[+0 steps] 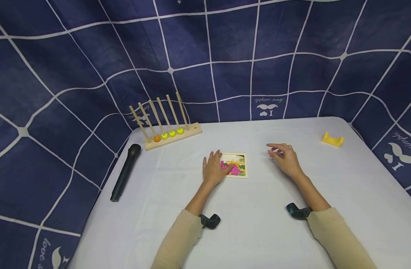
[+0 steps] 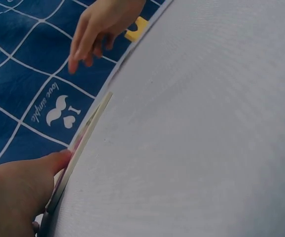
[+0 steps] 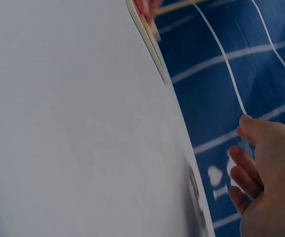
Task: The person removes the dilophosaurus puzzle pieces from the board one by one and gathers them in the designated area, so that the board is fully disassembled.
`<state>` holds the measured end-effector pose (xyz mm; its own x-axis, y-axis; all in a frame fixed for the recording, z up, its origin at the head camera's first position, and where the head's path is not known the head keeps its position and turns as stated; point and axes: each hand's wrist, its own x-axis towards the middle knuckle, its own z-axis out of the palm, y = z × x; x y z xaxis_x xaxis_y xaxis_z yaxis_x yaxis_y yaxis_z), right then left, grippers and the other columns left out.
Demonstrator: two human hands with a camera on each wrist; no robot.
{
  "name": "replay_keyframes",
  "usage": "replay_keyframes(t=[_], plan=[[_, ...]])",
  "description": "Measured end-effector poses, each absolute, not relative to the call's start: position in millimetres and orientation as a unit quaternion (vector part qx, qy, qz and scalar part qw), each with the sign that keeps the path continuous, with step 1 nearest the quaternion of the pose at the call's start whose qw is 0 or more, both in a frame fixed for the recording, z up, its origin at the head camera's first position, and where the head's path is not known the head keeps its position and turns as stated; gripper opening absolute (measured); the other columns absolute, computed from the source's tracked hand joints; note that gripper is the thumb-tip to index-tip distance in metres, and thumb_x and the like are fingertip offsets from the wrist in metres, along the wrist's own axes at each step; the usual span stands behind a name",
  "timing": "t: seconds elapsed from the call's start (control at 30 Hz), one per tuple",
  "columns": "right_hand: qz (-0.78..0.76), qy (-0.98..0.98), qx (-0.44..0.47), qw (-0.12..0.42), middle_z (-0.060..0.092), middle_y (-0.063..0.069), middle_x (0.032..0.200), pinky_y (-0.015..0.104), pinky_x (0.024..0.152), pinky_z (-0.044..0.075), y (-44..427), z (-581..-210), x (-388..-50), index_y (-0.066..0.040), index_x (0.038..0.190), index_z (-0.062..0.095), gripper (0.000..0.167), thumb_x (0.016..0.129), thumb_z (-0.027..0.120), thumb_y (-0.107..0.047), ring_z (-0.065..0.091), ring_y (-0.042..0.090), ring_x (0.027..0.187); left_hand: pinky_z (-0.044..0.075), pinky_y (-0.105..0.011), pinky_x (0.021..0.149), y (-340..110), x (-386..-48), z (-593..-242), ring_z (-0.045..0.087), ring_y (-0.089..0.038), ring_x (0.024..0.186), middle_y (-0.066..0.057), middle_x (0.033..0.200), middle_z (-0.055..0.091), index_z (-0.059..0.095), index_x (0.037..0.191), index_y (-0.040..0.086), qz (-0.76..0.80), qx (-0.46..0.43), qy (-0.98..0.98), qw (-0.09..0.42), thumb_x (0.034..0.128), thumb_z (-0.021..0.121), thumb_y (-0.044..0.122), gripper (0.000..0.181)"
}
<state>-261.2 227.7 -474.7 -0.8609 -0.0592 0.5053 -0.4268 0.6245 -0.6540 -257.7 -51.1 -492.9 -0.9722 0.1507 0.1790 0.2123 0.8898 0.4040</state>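
Note:
A small jigsaw puzzle (image 1: pixel 238 170) in a pale wooden frame lies on the table, with a pink dinosaur picture and a bare pale patch at its upper left. My left hand (image 1: pixel 213 170) rests at its left edge, fingers spread and the thumb (image 2: pixel 58 160) on the picture. To the right, my right hand (image 1: pixel 287 161) hovers over the table with loosely bent fingers. A small pink piece (image 1: pixel 270 153) shows beneath those fingers, partly hidden. In the right wrist view nothing shows between the fingertips of the right hand (image 3: pixel 270 173).
A wooden peg stand (image 1: pixel 173 137) with orange and yellow beads stands at the back left. A black microphone-shaped rod (image 1: pixel 125 173) lies along the left edge. A yellow U-shaped block (image 1: pixel 332 140) sits at the back right. Blue gridded cloth (image 1: pixel 232 48) hangs behind the white table (image 1: pixel 252 224).

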Motion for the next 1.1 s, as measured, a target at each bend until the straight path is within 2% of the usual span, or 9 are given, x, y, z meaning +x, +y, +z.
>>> replay_keyframes(t=[0.2,0.33,0.57,0.83,1.1], plan=[[0.415,-0.874,0.182,0.172,0.063,0.009,0.092,0.032,0.068,0.036,174.2,-480.3,-265.6,-0.007,0.112,0.066,0.031,0.082,0.070,-0.013,0.046,0.021,0.079,0.009,-0.053,0.109,-52.6,-256.6,-493.7,0.020,-0.030,0.137,-0.005,0.147,0.033,0.037,0.142,0.027,-0.190,-0.121,-0.972,0.068,0.0859,0.048,0.060,0.066],[0.389,-0.892,0.187,0.132,0.061,0.011,0.098,0.035,0.071,0.038,151.1,-488.2,-268.7,-0.006,0.115,0.065,0.037,0.081,0.071,-0.021,0.046,0.024,0.085,0.010,-0.052,0.109,-52.9,-255.2,-492.5,0.020,-0.029,0.137,-0.005,0.147,0.032,0.043,0.139,0.024,-0.169,-0.120,-0.976,0.063,0.0870,0.045,0.061,0.064],[0.339,-0.919,0.170,0.112,0.053,0.014,0.111,0.045,0.088,0.038,140.9,-496.6,-272.6,-0.007,0.113,0.065,0.038,0.082,0.070,-0.029,0.044,0.029,0.104,0.020,-0.050,0.108,-54.0,-252.7,-490.5,0.028,-0.029,0.134,-0.005,0.144,0.038,0.045,0.138,0.018,-0.143,-0.103,-0.981,0.082,0.0855,0.047,0.062,0.069],[0.343,-0.916,0.180,0.109,0.052,0.013,0.112,0.047,0.086,0.040,142.2,-496.2,-273.8,-0.009,0.109,0.066,0.036,0.081,0.071,-0.030,0.046,0.029,0.103,0.021,-0.050,0.107,-54.6,-252.7,-491.2,0.029,-0.030,0.133,-0.005,0.143,0.039,0.045,0.138,0.017,-0.136,-0.105,-0.980,0.096,0.0859,0.046,0.061,0.068],[0.337,-0.918,0.186,0.094,0.051,0.014,0.113,0.049,0.091,0.039,144.4,-494.8,-274.7,-0.009,0.109,0.066,0.035,0.082,0.070,-0.030,0.045,0.031,0.107,0.015,-0.051,0.108,-55.4,-254.7,-494.4,0.023,-0.029,0.136,-0.003,0.147,0.032,0.040,0.141,0.016,-0.151,-0.118,-0.978,0.086,0.0860,0.044,0.062,0.072]])
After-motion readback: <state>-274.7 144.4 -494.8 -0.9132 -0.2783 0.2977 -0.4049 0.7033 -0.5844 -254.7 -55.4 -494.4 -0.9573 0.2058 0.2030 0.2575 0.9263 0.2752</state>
